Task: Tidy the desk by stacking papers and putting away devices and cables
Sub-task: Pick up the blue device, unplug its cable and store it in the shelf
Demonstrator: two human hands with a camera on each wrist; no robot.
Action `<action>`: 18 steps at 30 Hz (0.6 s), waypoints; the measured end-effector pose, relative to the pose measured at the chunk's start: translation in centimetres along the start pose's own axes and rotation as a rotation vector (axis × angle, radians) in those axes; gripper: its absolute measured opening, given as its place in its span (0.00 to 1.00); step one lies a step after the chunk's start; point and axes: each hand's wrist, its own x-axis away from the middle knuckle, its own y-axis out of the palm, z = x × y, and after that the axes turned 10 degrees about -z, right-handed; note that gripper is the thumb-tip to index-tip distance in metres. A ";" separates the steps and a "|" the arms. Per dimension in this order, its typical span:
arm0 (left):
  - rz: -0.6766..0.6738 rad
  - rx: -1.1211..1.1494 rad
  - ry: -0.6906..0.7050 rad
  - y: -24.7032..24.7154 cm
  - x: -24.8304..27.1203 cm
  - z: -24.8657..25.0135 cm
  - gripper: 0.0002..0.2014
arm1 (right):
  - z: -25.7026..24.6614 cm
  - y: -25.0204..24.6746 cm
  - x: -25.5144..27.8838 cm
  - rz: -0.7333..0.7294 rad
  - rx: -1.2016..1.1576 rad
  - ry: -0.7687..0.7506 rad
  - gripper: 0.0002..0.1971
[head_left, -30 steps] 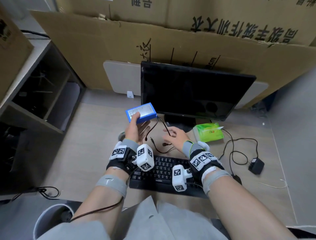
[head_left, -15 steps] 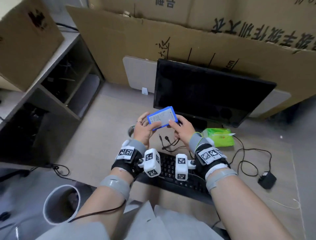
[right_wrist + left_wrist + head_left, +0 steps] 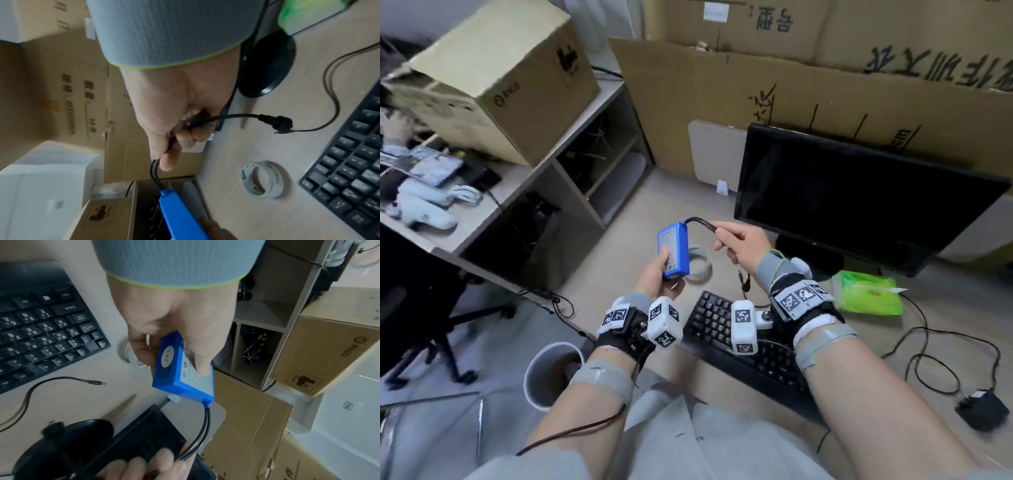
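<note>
The left hand (image 3: 659, 274) grips a blue battery pack (image 3: 674, 251) by its lower end, thumb across the labelled face and fingers curled behind it. The pack is held in the air above the desk (image 3: 619, 260), to the left of the keyboard (image 3: 743, 339) and in front of the monitor (image 3: 859, 205). Two black cables (image 3: 700, 223) leave the top end of the pack side by side.

The right hand (image 3: 743, 245) is closed around these cables a short way from the pack, with the thumb and forefinger pinching them and the other fingers curled over the gathered length. In the right wrist view, a black plug (image 3: 275, 124) on one cable hangs free below the hand, clear of the desk.

A roll of clear tape (image 3: 698, 265) lies flat on the desk just behind the pack and beside the keyboard's left end. A green tissue packet (image 3: 869, 293) lies to the right of the monitor base. Further right, a black adapter (image 3: 981, 411) with its looped cord rests on the desk, well apart from both hands.

To the left stands an open shelf unit (image 3: 585, 161) with a cardboard box (image 3: 496, 75) on top. A white bin (image 3: 548, 373) stands on the floor below the desk edge
</note>
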 end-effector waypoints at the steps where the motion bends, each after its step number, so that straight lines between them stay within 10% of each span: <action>1: -0.003 -0.031 -0.023 0.1 0.4 0.2 0.14 | -0.6 0.6 0.0 -0.031 0.033 -0.023 0.15; 8: -0.212 -0.175 0.015 0.6 2.3 2.3 0.42 | -3.1 5.2 -0.8 -0.215 0.203 -0.038 0.15; 12: -0.258 -0.120 0.048 -0.6 1.9 3.9 0.22 | -4.0 8.2 -1.7 -0.311 0.368 -0.023 0.08; 18: -0.163 0.046 0.036 -5.9 -0.2 7.1 0.20 | -3.9 11.9 -3.3 -0.299 0.249 0.108 0.08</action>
